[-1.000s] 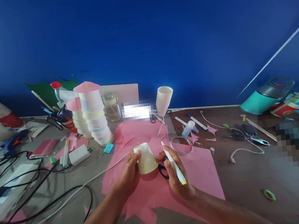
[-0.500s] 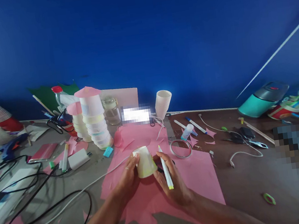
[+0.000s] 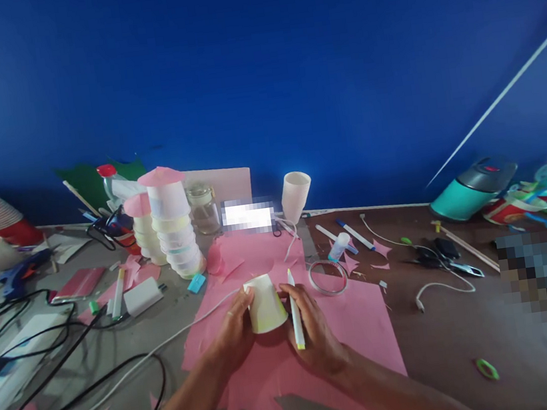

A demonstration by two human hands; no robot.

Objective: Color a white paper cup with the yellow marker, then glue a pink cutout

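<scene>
My left hand (image 3: 236, 324) grips a white paper cup (image 3: 265, 303) from its left side, thumb near the upper edge. The cup is upside down, its wide rim toward me, and yellow-green colouring shows on its lower right part. My right hand (image 3: 315, 334) is closed around a white marker with yellow ends (image 3: 295, 309), held nearly upright just right of the cup. The fingertips of that hand lie close to the cup's right side; whether they touch it I cannot tell. Beneath both hands spreads pink paper (image 3: 360, 328) with jagged cut edges.
Stacked cups with pink cone tops (image 3: 171, 225) stand at the back left. A tape roll (image 3: 328, 277), a glue bottle (image 3: 339, 247) and scissors (image 3: 463, 267) lie to the right. Black cables (image 3: 66, 393) cover the left. A teal flask (image 3: 459, 197) lies far right.
The marker in my right hand has swung more upright and its yellow lower end has shifted left. The cup stays in my left hand; the whole view has shifted slightly.
</scene>
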